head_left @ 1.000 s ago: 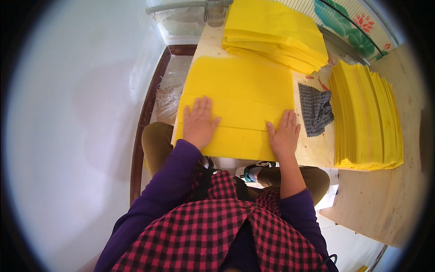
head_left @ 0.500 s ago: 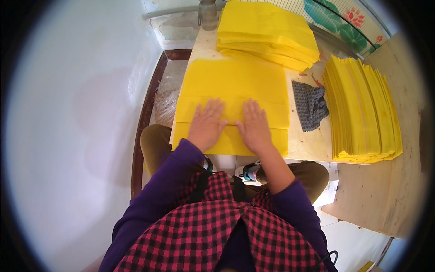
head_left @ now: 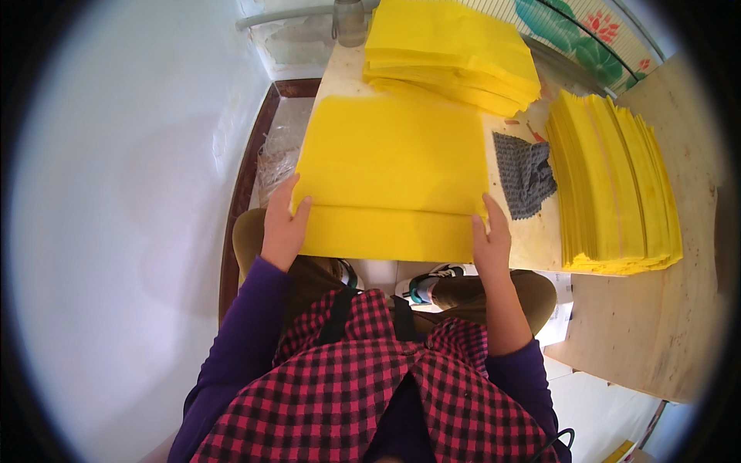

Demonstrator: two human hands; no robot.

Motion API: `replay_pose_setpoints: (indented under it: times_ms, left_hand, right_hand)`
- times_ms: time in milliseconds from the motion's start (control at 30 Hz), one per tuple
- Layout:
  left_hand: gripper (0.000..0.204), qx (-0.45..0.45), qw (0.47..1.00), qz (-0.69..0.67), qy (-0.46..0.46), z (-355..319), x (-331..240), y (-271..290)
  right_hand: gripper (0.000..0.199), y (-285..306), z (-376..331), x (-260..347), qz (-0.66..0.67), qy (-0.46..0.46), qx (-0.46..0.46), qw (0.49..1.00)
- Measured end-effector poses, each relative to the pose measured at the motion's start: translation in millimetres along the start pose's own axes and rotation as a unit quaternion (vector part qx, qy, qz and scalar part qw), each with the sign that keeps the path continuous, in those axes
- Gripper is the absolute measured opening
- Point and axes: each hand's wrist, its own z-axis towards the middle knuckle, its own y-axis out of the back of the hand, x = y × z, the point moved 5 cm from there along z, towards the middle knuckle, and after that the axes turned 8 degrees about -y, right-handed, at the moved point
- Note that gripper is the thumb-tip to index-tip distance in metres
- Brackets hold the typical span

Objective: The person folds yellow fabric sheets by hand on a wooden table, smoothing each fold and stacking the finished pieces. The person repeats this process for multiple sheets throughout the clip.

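Observation:
A yellow fabric sheet (head_left: pixel 394 154) lies flat on the near part of the wooden table, with a crosswise folded band (head_left: pixel 386 233) along its near edge. My left hand (head_left: pixel 284 230) is at the sheet's left edge, its thumb by the fold and its fingers along the side. On the opposite edge, my right hand (head_left: pixel 492 239) has the side of the sheet between thumb and fingers. Both hands appear to grip the edges near the fold; the undersides of the fingers are hidden.
Behind the sheet is a stack of yellow fabric (head_left: pixel 451 54). Another thick yellow stack (head_left: pixel 614 185) stands at the right, with a grey patterned cloth (head_left: pixel 525 174) beside it. A bottle (head_left: pixel 350 23) is at the far left table corner. A white wall (head_left: pixel 139 193) rises on the left.
My hands have moved apart from the middle of the sheet to its left and right edges. The upper crosswise line seen earlier no longer shows; one fold line remains.

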Motion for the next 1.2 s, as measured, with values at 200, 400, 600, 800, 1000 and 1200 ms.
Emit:
replay_pose_setpoints:
  times_ms: [200, 400, 600, 800, 1000, 1200]
  left_hand:
    - [0.043, -0.083, 0.677, -0.622, 0.384, -37, 8, -26]
    - [0.042, -0.127, 0.671, -0.624, 0.38, -22, 13, -32]
    - [0.039, -0.138, 0.681, -0.6, 0.396, -20, 18, -31]
    - [0.033, -0.127, 0.688, -0.598, 0.391, -4, 28, -35]
    - [0.025, -0.102, 0.746, -0.536, 0.383, 19, 31, -39]
    - [0.022, -0.116, 0.731, -0.558, 0.376, 32, 21, -34]
  right_hand:
    - [0.032, -15, -27, -15, 0.576, -0.389, 0.115, 0.71]
    - [0.035, -22, -8, -35, 0.625, -0.416, 0.058, 0.658]
    - [0.032, -22, 1, -46, 0.613, -0.434, 0.08, 0.656]
    - [0.035, -21, 1, -47, 0.588, -0.44, 0.106, 0.67]
    - [0.046, -34, -8, -26, 0.606, -0.429, 0.191, 0.641]
    - [0.049, -54, -3, 0, 0.671, -0.415, 0.148, 0.596]
